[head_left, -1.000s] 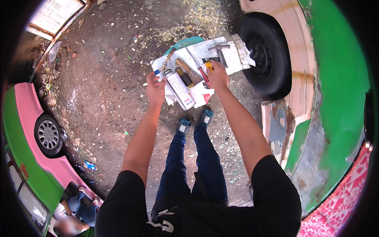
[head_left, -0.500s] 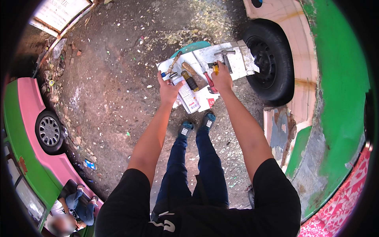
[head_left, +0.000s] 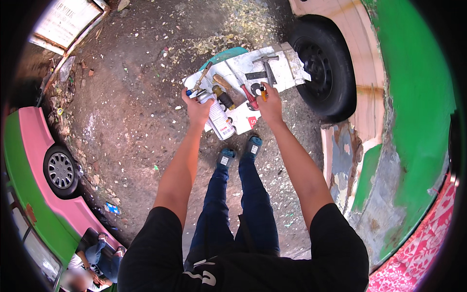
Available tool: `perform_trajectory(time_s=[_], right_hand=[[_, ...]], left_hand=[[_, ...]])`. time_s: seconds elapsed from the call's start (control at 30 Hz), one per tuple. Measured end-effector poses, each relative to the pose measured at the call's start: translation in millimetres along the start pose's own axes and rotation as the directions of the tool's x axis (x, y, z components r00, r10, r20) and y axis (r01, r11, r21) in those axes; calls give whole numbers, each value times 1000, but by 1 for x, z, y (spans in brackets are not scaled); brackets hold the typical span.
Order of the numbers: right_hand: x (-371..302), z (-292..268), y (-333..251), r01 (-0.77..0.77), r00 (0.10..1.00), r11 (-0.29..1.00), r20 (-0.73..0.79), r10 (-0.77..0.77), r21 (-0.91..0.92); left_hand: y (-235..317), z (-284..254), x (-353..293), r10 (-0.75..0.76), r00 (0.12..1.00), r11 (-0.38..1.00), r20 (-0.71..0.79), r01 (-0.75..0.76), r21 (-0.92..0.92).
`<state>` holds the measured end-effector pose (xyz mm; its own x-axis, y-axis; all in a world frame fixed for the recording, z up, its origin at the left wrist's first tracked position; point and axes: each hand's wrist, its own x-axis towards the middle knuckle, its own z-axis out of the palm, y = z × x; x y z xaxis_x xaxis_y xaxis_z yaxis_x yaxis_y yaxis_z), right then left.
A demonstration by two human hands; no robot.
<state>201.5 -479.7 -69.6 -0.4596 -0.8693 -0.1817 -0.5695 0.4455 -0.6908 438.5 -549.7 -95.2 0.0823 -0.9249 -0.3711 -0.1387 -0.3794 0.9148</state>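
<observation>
My left hand [head_left: 197, 113] is closed round the upper end of a white spray can [head_left: 221, 122], which tilts over the near left edge of a white sheet [head_left: 284, 73]. In my right hand [head_left: 271, 108], the fingers pinch a yellow-orange handle [head_left: 263, 92], probably a screwdriver's; its other end is hard to make out. Just left of that hand lies a red-handled screwdriver [head_left: 249, 97]. Farther off on the sheet is a hammer [head_left: 268, 69]. Between my hands lie a dark bottle-like cylinder with yellowish ends [head_left: 224, 99], a wooden handle [head_left: 222, 81] and a long brown-handled tool [head_left: 202, 78].
Something teal [head_left: 227, 55] shows under the sheet's far edge. A black tyre [head_left: 340, 73] of a green and pale vehicle stands close on the right. Far left is a pink and green car [head_left: 36, 131], with a seated person [head_left: 95, 263]. Litter dots the dirt ground [head_left: 131, 92].
The whole view has shifted, so the sheet and tools sit a little farther left. My right hand has drawn slightly nearer with the yellow-orange handle, uncovering a black round thing. My left hand keeps the can.
</observation>
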Motion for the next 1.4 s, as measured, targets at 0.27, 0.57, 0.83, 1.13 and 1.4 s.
perform_trajectory(time_s=[0.27,0.57,0.83,1.13,1.4], right_hand=[[-17,-10,4,-54,998,997,14,54,47],[-44,-37,4,-62,996,979,-52,73,193],[-122,-113,-16,-103,992,936,-37,123,337],[-205,-243,-99,-138,965,711,-69,254,690],[-287,-316,-132,27,932,688,-267,245,725]], left_hand=[[-3,-12,-5,-72,994,986,79,82,-144],[16,-27,-30,-43,984,966,173,85,-244],[88,-60,-91,-4,915,946,403,134,-295],[219,-47,-176,199,764,932,614,47,-360],[258,-20,-210,319,522,908,791,71,-413]])
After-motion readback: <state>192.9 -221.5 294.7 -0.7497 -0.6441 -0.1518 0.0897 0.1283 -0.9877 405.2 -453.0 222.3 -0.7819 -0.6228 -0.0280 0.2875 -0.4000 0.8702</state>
